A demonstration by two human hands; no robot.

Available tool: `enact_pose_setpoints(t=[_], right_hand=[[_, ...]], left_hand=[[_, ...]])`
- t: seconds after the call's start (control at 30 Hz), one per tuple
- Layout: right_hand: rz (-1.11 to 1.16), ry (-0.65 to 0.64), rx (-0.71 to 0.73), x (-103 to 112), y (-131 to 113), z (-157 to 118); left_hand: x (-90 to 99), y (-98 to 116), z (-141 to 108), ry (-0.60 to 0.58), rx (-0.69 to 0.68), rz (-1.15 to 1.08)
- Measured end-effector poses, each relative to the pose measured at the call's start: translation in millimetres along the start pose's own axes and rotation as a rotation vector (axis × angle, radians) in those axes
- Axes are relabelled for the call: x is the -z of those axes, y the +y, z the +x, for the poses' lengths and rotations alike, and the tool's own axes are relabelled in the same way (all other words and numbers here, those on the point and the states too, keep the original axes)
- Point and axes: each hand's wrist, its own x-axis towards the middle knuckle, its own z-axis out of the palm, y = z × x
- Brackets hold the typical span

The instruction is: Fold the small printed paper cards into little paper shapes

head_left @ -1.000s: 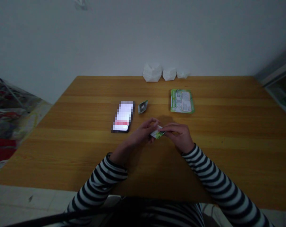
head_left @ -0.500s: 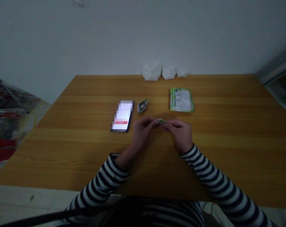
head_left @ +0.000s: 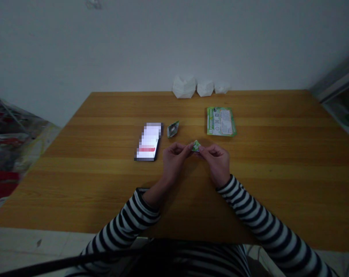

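A small green and white folded piece is pinched between both hands above the middle of the table. My left hand grips its left side between thumb and fingers. On its right side, my right hand holds it the same way. Just beyond my left hand lies a small dark and green folded piece. A flat green and white printed packet rests farther back on the right. The fingertips partly cover the held piece.
A phone with a lit, blurred screen lies left of my left hand on the wooden table. Along the back edge, against the wall, stand three white folded paper pieces. Red and clear bags are at the far left.
The piece between my fingers now shows more of its green and white face, rising to a point. My right hand has shifted slightly left, nearer my left hand.
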Motion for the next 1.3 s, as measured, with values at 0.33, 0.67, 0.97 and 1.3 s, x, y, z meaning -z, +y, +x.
enact_pose_setpoints(t=[0.33, 0.67, 0.97, 1.3], right_hand=[[0.029, 0.045, 0.017, -5, 0, 0], [-0.117, -0.029, 0.095, 7, -2, 8], [-0.368, -0.27, 0.123, 17, -7, 13], [-0.419, -0.328, 0.173, 22, -4, 16]], left_hand=[[1.5, -3, 0, 0.002, -0.009, -0.029], [10.4, -9, 0, -0.438, -0.342, 0.589], [10.9, -7, 0, -0.564, -0.189, 0.399], [10.0, -6, -1, -0.57, -0.212, 0.467]])
